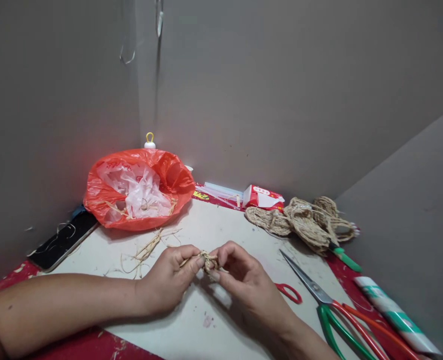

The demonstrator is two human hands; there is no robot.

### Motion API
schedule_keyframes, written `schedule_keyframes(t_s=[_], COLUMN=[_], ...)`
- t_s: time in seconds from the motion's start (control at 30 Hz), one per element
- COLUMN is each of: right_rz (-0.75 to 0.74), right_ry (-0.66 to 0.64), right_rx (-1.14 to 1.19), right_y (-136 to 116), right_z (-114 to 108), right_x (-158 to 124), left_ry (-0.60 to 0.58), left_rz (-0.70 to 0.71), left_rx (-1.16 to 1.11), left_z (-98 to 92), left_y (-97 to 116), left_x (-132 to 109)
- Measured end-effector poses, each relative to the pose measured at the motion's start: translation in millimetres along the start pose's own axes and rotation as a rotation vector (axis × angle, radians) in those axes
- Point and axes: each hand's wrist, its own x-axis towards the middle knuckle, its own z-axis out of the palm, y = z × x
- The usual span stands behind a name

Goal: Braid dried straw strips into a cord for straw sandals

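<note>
At tabletop (213, 225) centre, left hand (168, 282) and right hand (246, 280) both pinched a small raffia knot (208, 261), fingers closed on it. Looked light, soft, fray-prone; best gripped at the braided core, not loose strands. Scissors (311, 285) lay at 4 o'clock.

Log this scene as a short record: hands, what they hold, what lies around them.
left hand: pinches straw knot
right hand: pinches the same knot from the other side
table: white top, walls close behind
left side: red bag with white bags inside; phone; loose straw
right side: scissors, blades shut; straw coils
</note>
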Motion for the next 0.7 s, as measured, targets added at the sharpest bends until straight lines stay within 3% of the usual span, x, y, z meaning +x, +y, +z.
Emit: schedule_keyframes(t_s=[0.13,0.23,0.3,0.57,0.7], right_rz=[-0.217,-0.457,-0.535,-0.374,-0.408], right_ry=[0.12,0.147,0.176,0.322,0.405], right_rx=[-0.308,-0.537,-0.635,-0.605,-0.616], right_y=[5,8,9,16,21], right_z=[4,5,7,14,10], right_x=[-1,-1,-2,-5,-1], left_ry=[-0.038,-0.042,-0.045,-0.018,0.005], left_rz=[-0.128,-0.168,-0.187,-0.224,-0.2], left_rx=[-0.221,-0.27,-0.295,-0.381,-0.401], left_z=[-1.7,-2.9,-3.1,0.8,1.0], left_y=[0,-1,-2,3,2], left_x=[7,10,11,11,12])
